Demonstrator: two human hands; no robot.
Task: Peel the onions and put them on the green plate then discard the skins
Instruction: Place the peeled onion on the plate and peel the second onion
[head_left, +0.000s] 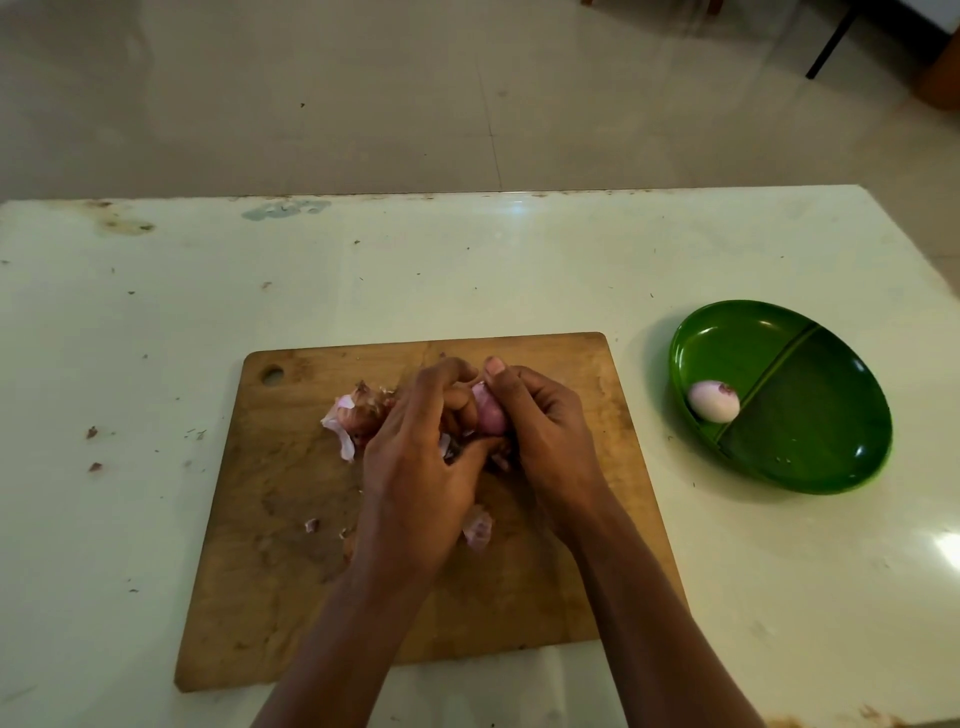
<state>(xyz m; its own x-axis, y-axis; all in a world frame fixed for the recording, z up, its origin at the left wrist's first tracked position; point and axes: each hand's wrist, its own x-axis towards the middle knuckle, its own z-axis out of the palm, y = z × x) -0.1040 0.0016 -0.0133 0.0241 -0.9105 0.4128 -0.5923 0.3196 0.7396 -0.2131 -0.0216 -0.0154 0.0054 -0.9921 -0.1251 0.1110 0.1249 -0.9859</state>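
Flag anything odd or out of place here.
Nothing serious. Loose skins litter the cutting board and flecks dot the table left of it, expected while the left hand and right hand hold an onion. Table's far edge is stained.

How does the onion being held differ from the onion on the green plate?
The held onion is pink-purple; the plate onion is paler, almost white. The held onion is gripped by the left hand and right hand over the cutting board, partly hidden; the plate onion lies free in the green plate, fully visible. Both are small and rounded.
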